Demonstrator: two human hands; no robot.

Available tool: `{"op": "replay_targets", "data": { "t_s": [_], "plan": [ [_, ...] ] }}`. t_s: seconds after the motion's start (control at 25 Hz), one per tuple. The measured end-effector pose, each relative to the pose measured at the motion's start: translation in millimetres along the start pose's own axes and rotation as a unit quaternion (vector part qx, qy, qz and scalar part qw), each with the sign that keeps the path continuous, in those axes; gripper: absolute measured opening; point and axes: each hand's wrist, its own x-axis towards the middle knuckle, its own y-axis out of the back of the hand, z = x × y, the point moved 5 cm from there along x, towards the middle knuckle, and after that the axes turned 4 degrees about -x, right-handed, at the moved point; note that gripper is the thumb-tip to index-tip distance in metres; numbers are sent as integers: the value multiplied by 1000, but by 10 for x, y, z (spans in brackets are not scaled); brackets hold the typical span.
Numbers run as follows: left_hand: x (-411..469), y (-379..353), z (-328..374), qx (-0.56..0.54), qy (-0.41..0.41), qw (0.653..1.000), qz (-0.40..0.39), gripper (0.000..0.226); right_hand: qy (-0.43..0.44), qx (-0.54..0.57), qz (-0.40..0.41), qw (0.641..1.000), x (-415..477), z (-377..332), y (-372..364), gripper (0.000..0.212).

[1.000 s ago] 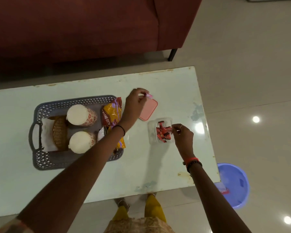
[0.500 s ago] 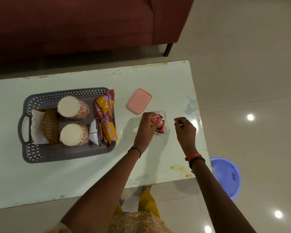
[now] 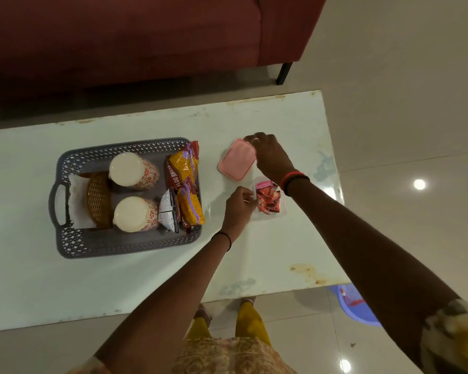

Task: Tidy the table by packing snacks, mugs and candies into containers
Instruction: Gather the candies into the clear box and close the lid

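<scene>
Head view: a pale table is being bounded by a red sofa beyond and open tiled floor on the right, with a blue tub by the near right corner. A grey basket with two mugs and snack packets is occupying the left half. Near the right edge, a clear box of candies is being held at its left wall by the left hand, fingers curled. The pink lid just beyond is being gripped at its far corner by the right hand, fingers curled.
</scene>
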Motion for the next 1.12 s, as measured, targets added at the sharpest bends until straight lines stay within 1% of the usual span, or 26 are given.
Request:
{"op": "replay_targets", "data": {
  "t_s": [0.04,0.12,0.2,0.28,0.4,0.48,0.52,0.56,0.6,0.64,0.68,0.72,0.76,0.8,0.84,0.92,0.96,1.0,1.04,1.12],
  "plan": [
    [8,7,-18,-3,3,1000,-6,30,47,-68,-38,996,87,-102,-53,60],
    [14,19,-54,-16,14,1000,-11,29,123,-174,-98,972,190,-260,-173,64],
    [44,39,-86,-21,25,999,-8,29,160,-242,-140,947,255,-347,-306,63],
    [61,45,-95,-23,31,999,-11,29,165,-273,-156,935,284,-335,-397,58],
    [55,67,-130,-37,38,999,-8,29,172,-277,-131,936,293,-281,-450,55],
    [41,88,-141,-36,34,999,-2,28,179,-278,-123,936,298,-243,-447,58],
    [33,98,-140,-34,33,999,-1,28,163,-267,-127,941,316,-200,-422,63],
    [25,103,-140,-31,34,999,0,29,128,-235,-130,955,341,-133,-382,71],
    [18,110,-142,-30,38,999,-2,30,73,-175,-128,973,363,-51,-322,79],
    [12,115,-150,-34,44,998,-3,30,3,-84,-121,989,375,44,-250,85],
    [4,118,-158,-41,51,998,-6,30,-72,30,-106,991,363,145,-170,86],
    [-5,123,-163,-48,57,997,-10,30,-141,150,-89,974,329,254,-107,83],
    [-15,127,-167,-53,63,997,-13,30,-198,260,-69,943,255,355,-54,77],
    [-27,133,-167,-55,66,996,-16,30,-236,351,-49,905,146,443,-3,69],
    [-36,138,-163,-55,68,996,-17,30,-256,426,-29,867,18,516,39,60],
    [-57,157,-148,-57,69,996,-19,30,-261,562,2,785,-270,645,56,45],
    [-65,169,-139,-58,68,996,-19,30,-259,624,8,738,-416,690,30,39],
    [-66,178,-131,-58,67,996,-21,29,-264,663,10,700,-561,724,-6,35],
    [-74,184,-124,-58,65,996,-23,29,-278,670,9,688,-704,749,-51,32],
    [-89,194,-104,-60,61,996,-25,29,-313,632,-3,709,-962,772,-181,29]
  ]
}}
